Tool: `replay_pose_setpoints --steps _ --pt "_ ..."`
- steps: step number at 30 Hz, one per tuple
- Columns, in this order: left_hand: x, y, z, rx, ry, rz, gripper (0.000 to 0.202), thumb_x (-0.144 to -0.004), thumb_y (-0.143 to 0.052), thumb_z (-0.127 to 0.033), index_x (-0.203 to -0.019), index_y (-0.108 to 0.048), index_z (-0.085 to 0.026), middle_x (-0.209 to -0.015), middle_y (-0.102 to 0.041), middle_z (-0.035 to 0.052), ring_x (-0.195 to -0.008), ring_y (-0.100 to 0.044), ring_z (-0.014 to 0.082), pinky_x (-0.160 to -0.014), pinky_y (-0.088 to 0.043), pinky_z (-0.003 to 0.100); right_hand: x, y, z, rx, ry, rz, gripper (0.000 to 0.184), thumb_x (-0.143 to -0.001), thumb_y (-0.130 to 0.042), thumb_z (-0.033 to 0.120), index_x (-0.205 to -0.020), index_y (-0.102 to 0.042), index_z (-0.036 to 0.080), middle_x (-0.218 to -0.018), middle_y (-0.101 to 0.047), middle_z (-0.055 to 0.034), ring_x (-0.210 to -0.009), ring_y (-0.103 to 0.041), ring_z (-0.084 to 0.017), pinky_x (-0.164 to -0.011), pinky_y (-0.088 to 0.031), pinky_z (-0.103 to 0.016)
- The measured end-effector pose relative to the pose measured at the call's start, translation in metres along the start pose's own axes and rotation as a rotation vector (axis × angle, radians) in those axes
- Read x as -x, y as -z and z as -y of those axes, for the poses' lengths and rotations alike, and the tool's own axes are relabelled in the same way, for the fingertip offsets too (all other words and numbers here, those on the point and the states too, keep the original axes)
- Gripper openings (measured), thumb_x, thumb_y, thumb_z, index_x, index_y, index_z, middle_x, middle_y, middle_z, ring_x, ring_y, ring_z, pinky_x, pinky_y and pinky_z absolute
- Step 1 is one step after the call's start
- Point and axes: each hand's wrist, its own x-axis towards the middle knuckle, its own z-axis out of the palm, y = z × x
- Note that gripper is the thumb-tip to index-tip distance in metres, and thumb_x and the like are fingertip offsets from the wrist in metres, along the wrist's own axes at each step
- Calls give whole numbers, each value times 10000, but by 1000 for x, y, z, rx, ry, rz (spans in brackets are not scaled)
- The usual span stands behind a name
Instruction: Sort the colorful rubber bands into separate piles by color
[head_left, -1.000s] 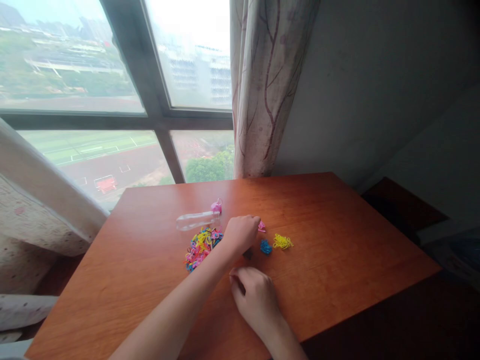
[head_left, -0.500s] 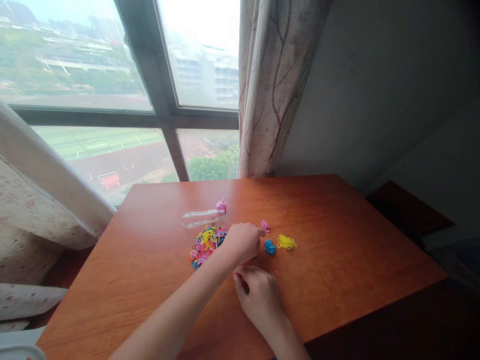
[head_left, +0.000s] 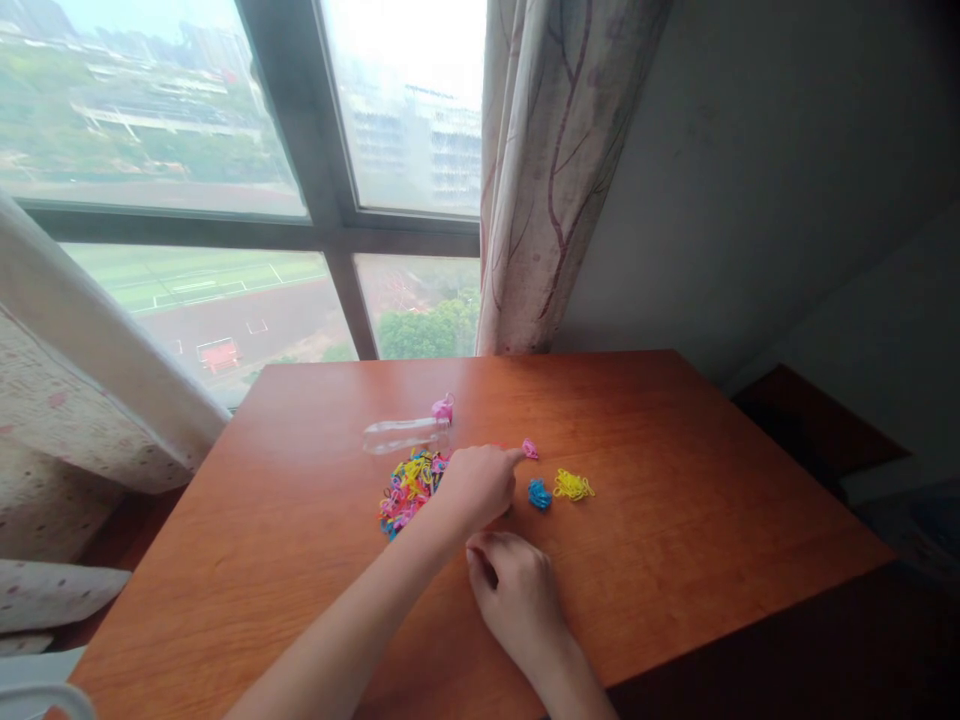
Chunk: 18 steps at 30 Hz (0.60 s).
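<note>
My left hand point(head_left: 480, 485) reaches over the table, its index finger stretched out to the edge of a small pink clump of rubber bands point(head_left: 530, 449). Its other fingers are curled and partly hidden. Nearer to me, my right hand point(head_left: 517, 580) rests on the tabletop, thumb and fingers closed together; anything between them is too small to make out. Beside my left wrist lies a mixed multicoloured pile of rubber bands point(head_left: 411, 490), partly covered by the hand. A blue clump of rubber bands point(head_left: 539, 494) and a yellow clump of rubber bands point(head_left: 574, 485) sit to the right.
Behind the pile, a clear plastic container point(head_left: 401, 435) lies on its side, with a pink piece point(head_left: 443, 408) at its right end. The wooden table point(head_left: 675, 480) stands against a window point(head_left: 330, 235), with a curtain point(head_left: 540, 170) at the back. A white curved object point(head_left: 52, 695) shows at lower left.
My left hand has shifted slightly left, its index finger still by the pink clump, which sits slightly higher in view and looks more compact. My right hand stays put.
</note>
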Motion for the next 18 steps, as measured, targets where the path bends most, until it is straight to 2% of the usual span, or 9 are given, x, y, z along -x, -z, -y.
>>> replay_pose_setpoints --steps 5,7,9,13,18 --pt "47 11 28 45 61 -71 318 -913 -425 -190 -1122 -653 -266 -987 -754 40 -891 -710 213 -707 -490 281 -1 1 3 45 6 6 175 -872 -507 119 -840 -647 219 -762 -680 0 -717 -617 -152 -653 -343 -237" --pt "71 10 42 97 119 -126 248 -909 -462 -227 -1050 -664 -251 -974 -751 30 -824 -704 193 -673 -479 264 -1 1 4 71 7 13 169 -875 -509 122 -830 -636 225 -750 -673 8 -709 -610 -149 -639 -328 -242" --pt "93 4 55 154 150 -175 212 -917 -467 -259 -984 -669 -252 -900 -747 11 -741 -689 175 -637 -467 255 -2 1 6 97 0 19 161 -875 -517 122 -824 -625 230 -736 -666 18 -692 -603 -144 -625 -311 -250" --pt "129 -15 69 227 177 -259 218 -923 -460 -279 -996 -663 -247 -881 -741 6 -683 -681 154 -608 -471 235 -4 0 7 124 -18 8 144 -876 -532 128 -864 -627 236 -740 -676 27 -671 -611 -139 -607 -294 -259" --pt "148 -35 70 272 160 -272 226 -902 -464 -237 -1005 -665 -250 -935 -752 12 -778 -714 166 -684 -516 235 -6 -2 9 178 -55 -19 132 -883 -545 143 -886 -638 237 -707 -679 25 -632 -621 -138 -580 -278 -262"
